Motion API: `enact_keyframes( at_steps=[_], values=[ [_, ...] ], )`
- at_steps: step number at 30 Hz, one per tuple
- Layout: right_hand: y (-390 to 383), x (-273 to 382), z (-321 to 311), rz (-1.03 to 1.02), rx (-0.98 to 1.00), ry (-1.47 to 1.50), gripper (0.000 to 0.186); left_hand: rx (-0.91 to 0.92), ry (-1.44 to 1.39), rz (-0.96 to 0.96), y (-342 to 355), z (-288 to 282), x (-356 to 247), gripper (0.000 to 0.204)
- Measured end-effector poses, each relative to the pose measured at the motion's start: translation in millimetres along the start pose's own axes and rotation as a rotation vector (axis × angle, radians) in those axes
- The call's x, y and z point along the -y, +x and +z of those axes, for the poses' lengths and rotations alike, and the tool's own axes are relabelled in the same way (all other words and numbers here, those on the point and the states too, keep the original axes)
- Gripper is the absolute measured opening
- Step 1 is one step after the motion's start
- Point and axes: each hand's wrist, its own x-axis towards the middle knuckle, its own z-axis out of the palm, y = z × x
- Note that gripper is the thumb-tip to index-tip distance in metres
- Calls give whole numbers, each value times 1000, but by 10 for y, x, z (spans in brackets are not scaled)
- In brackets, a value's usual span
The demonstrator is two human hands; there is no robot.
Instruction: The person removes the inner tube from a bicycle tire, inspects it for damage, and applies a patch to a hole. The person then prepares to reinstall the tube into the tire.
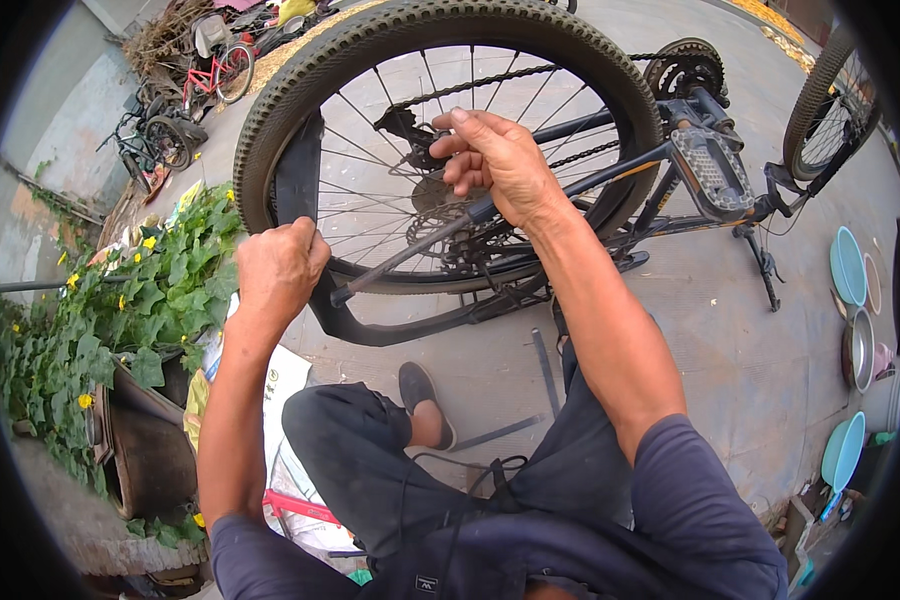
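A bicycle's large wheel with a knobbly tyre stands before me, its spokes, disc rotor and chain showing. My left hand is closed at the tyre's near left side, around a curved black strip that looks like a mudguard; the fingers' far side is hidden. My right hand hovers in front of the hub, fingers loosely bent and apart, with nothing seen in them. Beneath it slants a dark seat post with no saddle, its bare end near my left hand.
A pedal and chainring lie to the right, the other wheel beyond. Metal bars lie on the ground by my shoe. Leafy plants crowd the left; blue basins stand right. Other bicycles stand far left.
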Motion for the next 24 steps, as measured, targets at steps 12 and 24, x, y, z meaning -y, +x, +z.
enact_keyframes(
  at_steps=[12,24],
  values=[
    [-8,-52,-11,39,-9,-49,56,372,-329,-38,-865,-54,-145,21],
    [-66,-135,115,77,17,-248,50,456,-291,-120,-1294,173,29,26]
  ],
)
